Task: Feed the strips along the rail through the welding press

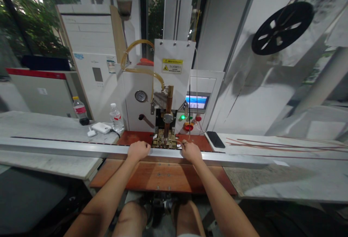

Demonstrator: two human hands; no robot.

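Observation:
A long silver metal rail (81, 150) runs from side to side in front of the press. Along its far edge lies a thin dark strip (62, 141), which passes under the press's copper electrode (166, 135) at the small brass fixture (157, 142). My left hand (139, 150) rests on the rail left of the fixture, its fingers closed over the strip. Right of the fixture, my right hand (191, 152) also leans on the rail, thumb and forefinger pinched together at the strip. The fingertips' exact grip is partly hidden.
The press (174, 81) stands upright behind the fixture, with a lit screen (198, 101) and yellow hose. Bottles (116, 118) and a white charger (102, 127) sit at left. A phone (215, 139) and several thin copper-coloured strips (272, 145) lie on the right table.

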